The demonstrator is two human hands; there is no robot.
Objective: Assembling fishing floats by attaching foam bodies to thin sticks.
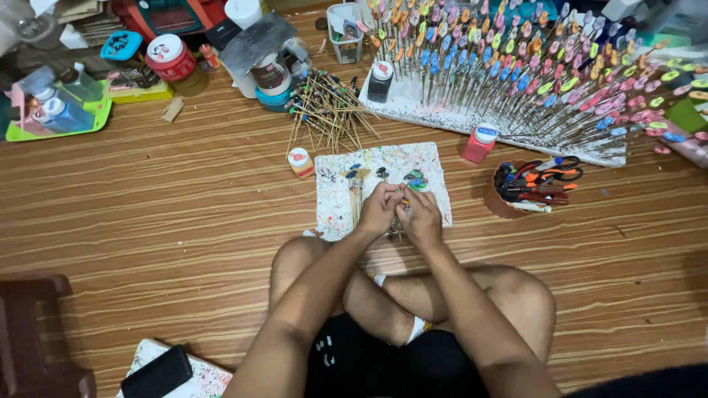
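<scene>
left hand (379, 208), right hand (422, 215) pinching small stick (402, 200) (over paint-spattered board (335, 193))

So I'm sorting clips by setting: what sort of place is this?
Likely a home craft workspace on a wooden floor: a paint-spattered board, paint bottles, and rows of painted sticks.

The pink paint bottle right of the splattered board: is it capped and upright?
Capped and upright. The pink paint bottle stands on the wooden floor with its white cap on top, just right of the paint-splattered board.
</scene>
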